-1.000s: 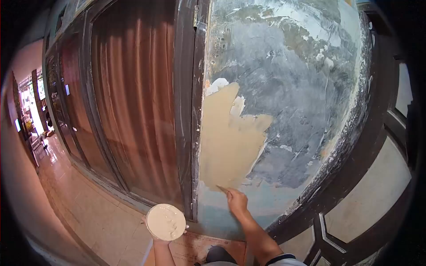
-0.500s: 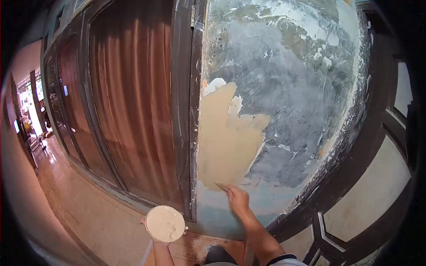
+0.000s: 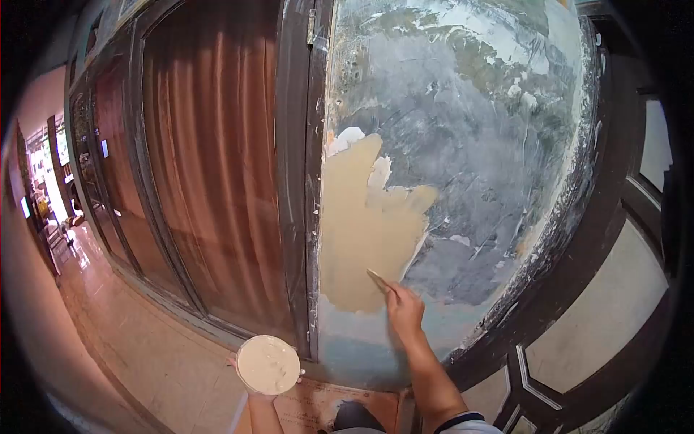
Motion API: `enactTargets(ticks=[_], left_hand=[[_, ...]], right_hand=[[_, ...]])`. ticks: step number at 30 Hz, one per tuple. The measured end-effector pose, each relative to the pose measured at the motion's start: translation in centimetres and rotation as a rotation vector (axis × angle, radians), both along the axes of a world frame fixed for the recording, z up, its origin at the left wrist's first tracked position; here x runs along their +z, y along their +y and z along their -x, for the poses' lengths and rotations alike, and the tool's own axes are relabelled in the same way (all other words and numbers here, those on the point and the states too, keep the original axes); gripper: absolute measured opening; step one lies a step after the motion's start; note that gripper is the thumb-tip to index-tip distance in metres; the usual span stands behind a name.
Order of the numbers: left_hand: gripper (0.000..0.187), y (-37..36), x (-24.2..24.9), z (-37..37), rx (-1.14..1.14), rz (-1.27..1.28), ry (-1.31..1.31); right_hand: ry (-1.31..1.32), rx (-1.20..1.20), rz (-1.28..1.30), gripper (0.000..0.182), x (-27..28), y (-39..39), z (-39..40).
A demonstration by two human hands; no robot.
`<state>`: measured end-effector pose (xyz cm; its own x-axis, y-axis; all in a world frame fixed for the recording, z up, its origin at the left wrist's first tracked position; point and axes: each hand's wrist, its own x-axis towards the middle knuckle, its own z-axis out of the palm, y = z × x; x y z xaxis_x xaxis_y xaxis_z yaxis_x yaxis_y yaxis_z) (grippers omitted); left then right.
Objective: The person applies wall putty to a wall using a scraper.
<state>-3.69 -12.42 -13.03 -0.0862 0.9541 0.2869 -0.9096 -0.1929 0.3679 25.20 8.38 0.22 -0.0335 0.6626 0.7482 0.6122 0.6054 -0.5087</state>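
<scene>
My right hand is closed around a slim putty knife, its tip resting against the wall. Under the blade spreads a smooth beige patch of filler with ragged edges. Low on the left, my left hand supports a round tub from below, its fingertips showing at both sides. Thick cream-coloured filler with a few lumps fills the tub to near its rim. Above and right of the beige patch, the wall is mottled grey with white smears; a pale blue band lies below it.
A dark wooden frame borders the wall on the left, beside glass panes with a brown curtain behind. Dark panelled woodwork stands on the right. Brown cardboard lies on the tiled floor below me.
My right hand has moved up and slightly right with the putty knife across the beige patch. My left hand and the tub have stayed nearly still.
</scene>
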Motion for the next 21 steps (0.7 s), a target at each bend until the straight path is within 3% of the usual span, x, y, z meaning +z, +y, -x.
enactTargets(ticks=[3, 5, 8, 11, 13, 16, 18, 21], left_hand=[[0.106, 0.3, 0.0, -0.1, -0.017, 0.009, -0.047], [0.126, 0.0, 2.2, -1.0, -0.072, 0.038, -0.38], [0.125, 0.0, 1.9, -0.6, -0.109, -0.004, -0.374], [0.125, 0.3, 2.0, -0.8, -0.152, -0.039, -0.364], [0.126, 0.1, 2.5, -1.1, -0.126, 0.066, -0.515], [0.124, 0.4, 1.8, -1.0, -0.132, 0.067, -0.489], [0.121, 0.6, 0.5, -0.7, -0.046, 0.115, -0.45], [0.12, 0.4, 1.9, -0.7, -0.115, 0.087, -0.518]], right_hand=[[-0.218, 0.028, 0.175, 0.019, -6.9, 0.6, 1.3], [-0.275, 0.063, 0.211, 0.019, -12.1, 1.9, 1.5], [-0.334, 0.022, 0.273, 0.021, -12.4, 3.1, 1.1], [-0.323, -0.077, 0.26, 0.02, -7.3, 2.8, -0.9], [-0.074, -0.096, 0.057, 0.017, -2.9, 1.4, -2.0], [0.05, -0.064, -0.108, 0.018, -1.3, 0.7, -2.7], [-0.007, -0.029, -0.058, 0.017, -4.0, 0.8, -2.1], [-0.152, 0.022, 0.083, 0.015, -9.9, 0.5, 0.3]])
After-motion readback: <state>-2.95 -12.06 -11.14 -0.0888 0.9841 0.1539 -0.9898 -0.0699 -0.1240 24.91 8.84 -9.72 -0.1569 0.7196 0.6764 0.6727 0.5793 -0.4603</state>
